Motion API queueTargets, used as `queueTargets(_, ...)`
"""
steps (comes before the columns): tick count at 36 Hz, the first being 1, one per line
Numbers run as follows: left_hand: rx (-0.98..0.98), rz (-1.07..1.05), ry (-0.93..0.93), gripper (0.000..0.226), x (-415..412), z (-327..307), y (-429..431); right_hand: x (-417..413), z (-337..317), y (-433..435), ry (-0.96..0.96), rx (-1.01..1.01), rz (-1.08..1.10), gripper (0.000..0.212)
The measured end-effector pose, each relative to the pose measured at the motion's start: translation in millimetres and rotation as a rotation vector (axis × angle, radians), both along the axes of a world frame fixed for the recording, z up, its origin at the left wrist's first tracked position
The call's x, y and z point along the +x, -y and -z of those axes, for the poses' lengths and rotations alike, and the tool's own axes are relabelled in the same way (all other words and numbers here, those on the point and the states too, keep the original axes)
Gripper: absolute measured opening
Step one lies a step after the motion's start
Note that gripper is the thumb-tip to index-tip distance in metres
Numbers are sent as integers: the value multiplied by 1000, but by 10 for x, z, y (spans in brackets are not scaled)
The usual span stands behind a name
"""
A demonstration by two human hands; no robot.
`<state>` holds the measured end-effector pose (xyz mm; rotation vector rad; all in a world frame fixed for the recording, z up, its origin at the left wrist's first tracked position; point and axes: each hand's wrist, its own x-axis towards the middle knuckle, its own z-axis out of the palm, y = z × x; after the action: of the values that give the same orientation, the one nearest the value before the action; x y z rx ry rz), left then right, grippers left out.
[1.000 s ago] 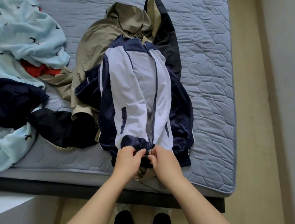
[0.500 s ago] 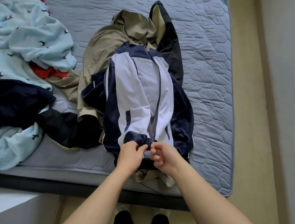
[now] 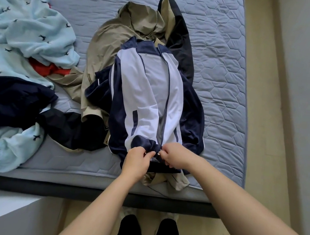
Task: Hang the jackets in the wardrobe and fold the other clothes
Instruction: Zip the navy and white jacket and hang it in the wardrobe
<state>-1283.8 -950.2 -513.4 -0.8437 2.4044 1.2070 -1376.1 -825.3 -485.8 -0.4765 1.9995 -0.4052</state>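
A smooth white-and-navy jacket (image 3: 148, 101) was laid flat near the quilted mattress's (image 3: 223, 67) front edge. Its gathered hem was pinched by the left hand (image 3: 137, 161). The zipper pull was pinched by the right hand (image 3: 175, 155).

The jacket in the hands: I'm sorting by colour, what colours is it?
The jacket: white front, navy sleeves, collar and hem; head view shows it best.

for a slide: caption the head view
Left hand and right hand pinch the hem of a navy jacket on the mattress

Bare mattress (image 3: 222, 82) lies open right of the navy-white jacket (image 3: 146, 97); heaped clothes (image 3: 22, 54) crowd its left
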Motion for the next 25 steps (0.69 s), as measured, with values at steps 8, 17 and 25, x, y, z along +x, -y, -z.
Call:
queueTargets(8,12,-42,11,42,60,0,48,-36,-20,59,216,39,240,26)
queueTargets(17,28,-152,-5,41,70,-48,48,111,-70,50,1041,-268,1234,29)
queueTargets(25,33,-121,-24,43,139,-52,59,213,-10,56,-16,-183,529,14)
